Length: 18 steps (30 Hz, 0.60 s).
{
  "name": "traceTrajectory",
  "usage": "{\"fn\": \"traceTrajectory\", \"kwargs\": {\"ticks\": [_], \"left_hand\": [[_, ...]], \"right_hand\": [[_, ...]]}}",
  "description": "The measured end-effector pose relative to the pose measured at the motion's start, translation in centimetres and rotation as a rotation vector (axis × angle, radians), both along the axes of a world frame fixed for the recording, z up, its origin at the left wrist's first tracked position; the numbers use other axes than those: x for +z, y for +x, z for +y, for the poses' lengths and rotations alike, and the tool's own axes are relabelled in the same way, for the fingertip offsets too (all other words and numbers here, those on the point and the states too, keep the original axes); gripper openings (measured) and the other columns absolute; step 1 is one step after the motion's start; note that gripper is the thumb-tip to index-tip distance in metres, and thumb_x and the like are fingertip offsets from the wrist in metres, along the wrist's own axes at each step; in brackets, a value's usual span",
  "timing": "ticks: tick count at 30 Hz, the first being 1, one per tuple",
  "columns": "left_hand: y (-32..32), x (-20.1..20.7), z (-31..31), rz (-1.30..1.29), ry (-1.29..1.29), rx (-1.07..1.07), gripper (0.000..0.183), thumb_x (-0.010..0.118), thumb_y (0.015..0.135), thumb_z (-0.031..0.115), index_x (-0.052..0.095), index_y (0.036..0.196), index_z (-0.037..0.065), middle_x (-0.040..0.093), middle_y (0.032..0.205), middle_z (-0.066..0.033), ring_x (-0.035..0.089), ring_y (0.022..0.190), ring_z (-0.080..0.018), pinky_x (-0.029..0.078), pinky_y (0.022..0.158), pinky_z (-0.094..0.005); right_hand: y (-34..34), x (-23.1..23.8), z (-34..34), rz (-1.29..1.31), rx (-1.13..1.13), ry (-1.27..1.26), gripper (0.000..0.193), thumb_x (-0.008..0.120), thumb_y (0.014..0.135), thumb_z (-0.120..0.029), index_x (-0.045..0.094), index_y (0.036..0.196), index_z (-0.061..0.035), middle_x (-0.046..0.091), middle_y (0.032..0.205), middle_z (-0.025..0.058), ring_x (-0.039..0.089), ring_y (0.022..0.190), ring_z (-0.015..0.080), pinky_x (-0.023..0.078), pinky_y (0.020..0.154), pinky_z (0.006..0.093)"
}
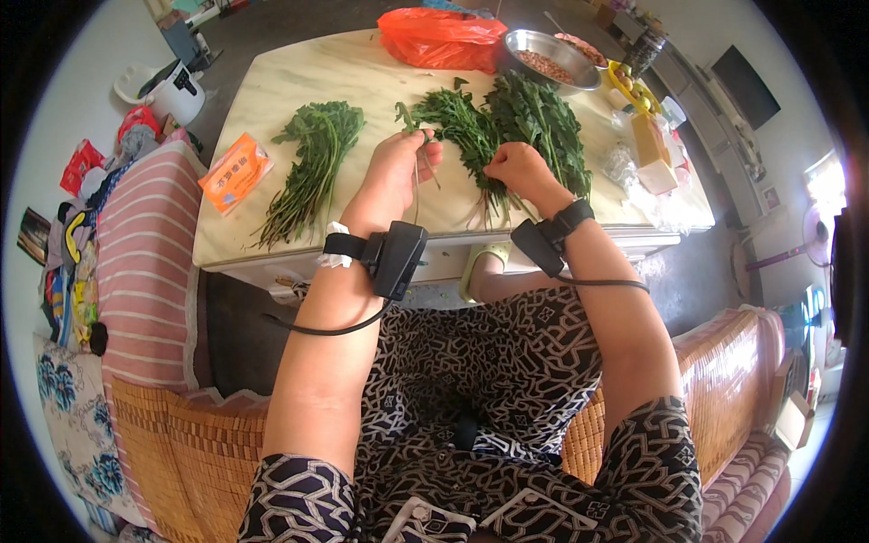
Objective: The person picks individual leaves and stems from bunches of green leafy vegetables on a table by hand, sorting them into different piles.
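My left hand (405, 165) is closed around a few thin leafy green stems (404, 116); a small leafy tip shows above the fingers and bare stalks hang below. My right hand (527, 173) has its fingers pinched together at the stem ends of the middle greens (460, 124); whether a stalk is between them is hidden. Just behind that hand lies a larger, darker heap of leafy greens (540, 115). A separate bunch of greens (319, 149) rests to the left of my left hand, its stalks toward me. Both wrists carry black strapped devices.
A marble-patterned table (281, 86) holds everything. An orange packet (235, 172) lies at its left. Along the back are a red plastic bag (442, 38) and a metal bowl (552, 61) of small reddish pieces. Clear plastic and a box (654, 149) stand at the right.
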<state>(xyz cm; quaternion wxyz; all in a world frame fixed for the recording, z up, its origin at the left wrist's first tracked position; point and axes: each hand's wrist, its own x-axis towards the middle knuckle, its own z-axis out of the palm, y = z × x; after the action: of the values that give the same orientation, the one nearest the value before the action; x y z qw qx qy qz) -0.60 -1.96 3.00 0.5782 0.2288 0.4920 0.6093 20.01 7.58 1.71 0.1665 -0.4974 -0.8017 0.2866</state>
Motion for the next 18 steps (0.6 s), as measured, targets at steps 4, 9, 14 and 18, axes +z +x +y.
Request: {"fn": "traceTrajectory", "kwargs": {"ticks": [4,9,14,18], "left_hand": [[-0.1,-0.2,0.0,-0.009,0.007,-0.01,0.021,0.05,0.096,0.023,0.063,0.104,0.01,0.066,0.091,-0.0038,0.063,0.081,-0.0152,0.049,0.072,-0.0299],[-0.1,-0.1,0.1,-0.009,-0.009,-0.009,0.021,0.049,0.096,0.023,0.062,0.106,0.01,0.066,0.094,-0.0056,0.063,0.083,-0.016,0.049,0.072,-0.0299],[0.0,-0.1,0.1,-0.025,-0.007,-0.005,0.023,0.048,0.097,0.022,0.061,0.108,0.007,0.066,0.096,-0.0077,0.064,0.084,-0.0173,0.049,0.072,-0.0301],[0.5,0.3,0.1,-0.005,-0.011,-0.012,0.024,0.047,0.097,0.021,0.059,0.11,0.005,0.067,0.098,-0.0093,0.064,0.084,-0.0182,0.049,0.072,-0.0299]], "right_hand": [[-0.5,1.8,-1.1,0.089,-0.052,-0.101,0.025,0.072,0.075,-0.025,0.065,0.078,-0.0005,0.064,0.07,0.0105,0.059,0.057,0.0206,0.049,0.056,0.0352],[-0.9,3.5,-2.2,0.305,-0.068,-0.253,0.02,0.067,0.082,-0.02,0.061,0.083,-0.0014,0.062,0.069,0.0033,0.055,0.053,0.0099,0.041,0.041,0.0261],[-1.4,4.9,-3.0,0.491,-0.047,-0.182,0.017,0.063,0.086,-0.018,0.057,0.089,-0.0019,0.061,0.074,0.0021,0.052,0.052,0.0074,0.039,0.039,0.0222],[-1.3,4.8,-2.9,0.491,-0.039,-0.251,0.017,0.063,0.087,-0.018,0.058,0.091,-0.002,0.062,0.076,0.0029,0.052,0.054,0.0062,0.039,0.038,0.0203]]}}
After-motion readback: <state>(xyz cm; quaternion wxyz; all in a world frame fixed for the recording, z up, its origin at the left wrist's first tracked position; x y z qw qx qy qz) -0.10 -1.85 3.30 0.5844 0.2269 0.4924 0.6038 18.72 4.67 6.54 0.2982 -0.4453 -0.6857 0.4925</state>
